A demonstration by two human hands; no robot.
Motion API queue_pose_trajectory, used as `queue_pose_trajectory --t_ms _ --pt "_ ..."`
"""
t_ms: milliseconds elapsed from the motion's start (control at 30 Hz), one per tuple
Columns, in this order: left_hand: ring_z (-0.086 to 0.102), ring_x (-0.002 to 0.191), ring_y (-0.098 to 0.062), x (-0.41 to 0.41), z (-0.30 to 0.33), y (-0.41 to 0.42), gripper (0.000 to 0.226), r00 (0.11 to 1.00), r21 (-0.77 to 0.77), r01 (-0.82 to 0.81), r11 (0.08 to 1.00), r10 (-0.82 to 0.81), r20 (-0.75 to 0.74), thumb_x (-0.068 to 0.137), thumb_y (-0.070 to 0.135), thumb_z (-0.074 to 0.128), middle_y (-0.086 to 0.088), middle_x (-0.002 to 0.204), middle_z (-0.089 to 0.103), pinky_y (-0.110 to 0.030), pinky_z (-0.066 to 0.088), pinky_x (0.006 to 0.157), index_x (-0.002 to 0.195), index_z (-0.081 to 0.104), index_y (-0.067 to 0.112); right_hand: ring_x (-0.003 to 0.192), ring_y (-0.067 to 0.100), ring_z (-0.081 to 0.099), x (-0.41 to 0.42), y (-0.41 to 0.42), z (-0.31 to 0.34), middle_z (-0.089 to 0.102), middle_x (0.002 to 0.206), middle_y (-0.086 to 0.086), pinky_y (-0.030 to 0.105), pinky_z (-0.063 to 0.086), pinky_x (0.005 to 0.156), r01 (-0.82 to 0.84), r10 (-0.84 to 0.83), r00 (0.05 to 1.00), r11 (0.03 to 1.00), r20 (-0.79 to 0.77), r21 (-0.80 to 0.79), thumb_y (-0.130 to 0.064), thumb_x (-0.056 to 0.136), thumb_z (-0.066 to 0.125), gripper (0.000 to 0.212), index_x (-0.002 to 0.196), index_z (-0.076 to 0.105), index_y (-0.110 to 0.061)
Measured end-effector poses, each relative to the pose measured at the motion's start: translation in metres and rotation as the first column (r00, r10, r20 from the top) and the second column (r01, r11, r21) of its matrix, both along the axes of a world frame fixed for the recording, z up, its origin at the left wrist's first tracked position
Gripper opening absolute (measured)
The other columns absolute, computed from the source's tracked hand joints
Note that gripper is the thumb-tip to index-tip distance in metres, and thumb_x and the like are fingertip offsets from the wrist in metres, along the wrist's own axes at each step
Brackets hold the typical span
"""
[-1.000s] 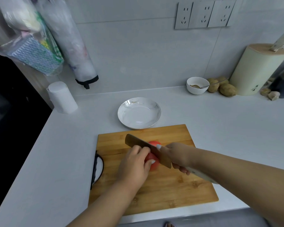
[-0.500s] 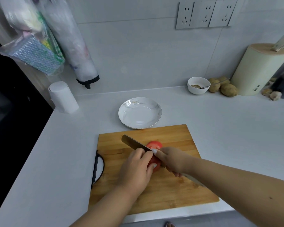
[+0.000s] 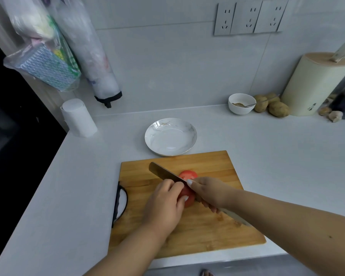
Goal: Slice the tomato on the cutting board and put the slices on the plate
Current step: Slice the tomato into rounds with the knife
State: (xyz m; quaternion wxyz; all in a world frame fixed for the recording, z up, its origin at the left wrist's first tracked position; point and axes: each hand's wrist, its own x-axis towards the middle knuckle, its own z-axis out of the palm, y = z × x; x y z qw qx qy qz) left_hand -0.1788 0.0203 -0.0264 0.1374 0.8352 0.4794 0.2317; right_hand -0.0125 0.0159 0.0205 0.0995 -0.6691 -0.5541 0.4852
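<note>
The dark marks on the cream knife block [image 3: 315,84] are unreadable.

Both forearms come in bare from below the cutting board [image 3: 187,236], with no sleeve, watch, bracelet or ring showing on either. The left hand [image 3: 165,208] and the right hand [image 3: 209,193], both over the board, have pale, glossy, whitish nails, neatly rounded. The right forearm, past the board's near right corner, carries a couple of small dark moles
</note>
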Motion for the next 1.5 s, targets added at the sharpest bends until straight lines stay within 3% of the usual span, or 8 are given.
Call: queue_pose_trajectory --t_ms 100,233,433,600,800,967,1200,1500 --pt "0.049 0.089 -0.012 0.000 0.000 0.001 0.022 1.000 -0.020 -0.015 1.000 0.015 0.010 0.086 0.034 0.059 0.007 0.097 0.052 -0.032 0.051 0.066 0.106 0.057 0.025 0.044 0.016 0.048 0.000 0.001 0.000 0.053 0.064 0.005 0.023 0.043 0.044 0.017 -0.017 1.000 0.999 -0.008 -0.027 -0.058 0.098 0.027 0.037 0.078 0.049 -0.037" --pt "0.049 0.088 -0.012 -0.001 0.000 0.002 0.019 0.999 -0.024 -0.035 0.999 0.036 0.034 0.088 0.035 0.057 0.007 0.097 0.053 -0.032 0.051 0.066 0.105 0.057 0.025 0.041 0.016 0.048 0.003 0.003 -0.002 0.055 0.063 0.005 0.023 0.042 0.043 0.060 -0.061 0.998 0.997 -0.017 -0.041 -0.057 0.098 0.031 0.038 0.097 0.048 -0.023" --pt "0.047 0.090 -0.010 0.001 0.001 0.003 0.020 0.999 -0.033 -0.043 0.999 0.044 0.027 0.089 0.038 0.056 0.008 0.099 0.051 -0.027 0.049 0.068 0.106 0.056 0.026 0.040 0.016 0.046 0.002 0.004 0.003 0.052 0.061 0.005 0.023 0.041 0.043 0.061 -0.063 0.998 0.995 -0.031 -0.074 -0.055 0.100 0.027 0.041 0.086 0.052 -0.026" --pt "0.045 0.092 -0.008 0.001 0.001 0.004 0.021 0.999 -0.047 -0.031 0.998 0.033 0.032 0.088 0.038 0.056 0.010 0.101 0.050 -0.025 0.049 0.071 0.107 0.055 0.028 0.040 0.015 0.046 0.006 0.007 0.006 0.054 0.064 0.008 0.023 0.043 0.042 0.067 -0.072 0.997 0.992 -0.040 -0.104 -0.055 0.100 0.025 0.037 0.114 0.047 -0.029" --pt "0.049 0.089 -0.015 0.001 -0.001 0.007 0.022 0.998 -0.041 -0.039 0.998 0.041 0.048 0.084 0.034 0.064 0.006 0.094 0.052 -0.035 0.049 0.067 0.102 0.057 0.024 0.034 0.016 0.042 0.009 -0.001 0.016 0.049 0.056 0.006 0.022 0.038 0.039 0.127 -0.131 0.990 0.989 -0.047 -0.082 -0.054 0.099 0.031 0.049 0.099 0.053 -0.010" --pt "0.047 0.096 -0.010 0.001 0.001 0.007 0.024 0.999 -0.067 -0.033 0.997 0.035 0.030 0.088 0.037 0.058 0.009 0.104 0.052 -0.025 0.045 0.074 0.109 0.055 0.027 0.036 0.016 0.040 0.020 -0.011 0.044 0.048 0.054 0.004 0.022 0.035 0.041 0.135 -0.135 0.990 0.991 -0.044 -0.021 -0.054 0.099 0.033 0.047 0.087 0.055 -0.014" --pt "0.044 0.101 -0.007 0.002 0.003 0.008 0.030 0.999 -0.090 -0.045 0.995 0.046 0.010 0.089 0.041 0.054 0.009 0.112 0.051 -0.017 0.037 0.076 0.117 0.053 0.029 0.035 0.015 0.040 0.030 -0.026 0.066 0.049 0.052 0.003 0.023 0.037 0.043 0.118 -0.118 0.993 0.992 0.015 -0.038 -0.057 0.097 0.036 0.062 0.104 0.058 0.000" --pt "0.046 0.102 -0.011 0.002 0.004 0.008 0.029 0.999 -0.087 -0.044 0.995 0.046 0.012 0.089 0.040 0.055 0.006 0.111 0.052 -0.025 0.046 0.077 0.114 0.055 0.025 0.035 0.013 0.042 0.030 -0.031 0.065 0.051 0.059 0.005 0.021 0.040 0.043 0.073 -0.067 0.994 0.995 0.083 -0.070 -0.057 0.098 0.032 0.056 0.103 0.059 -0.009"
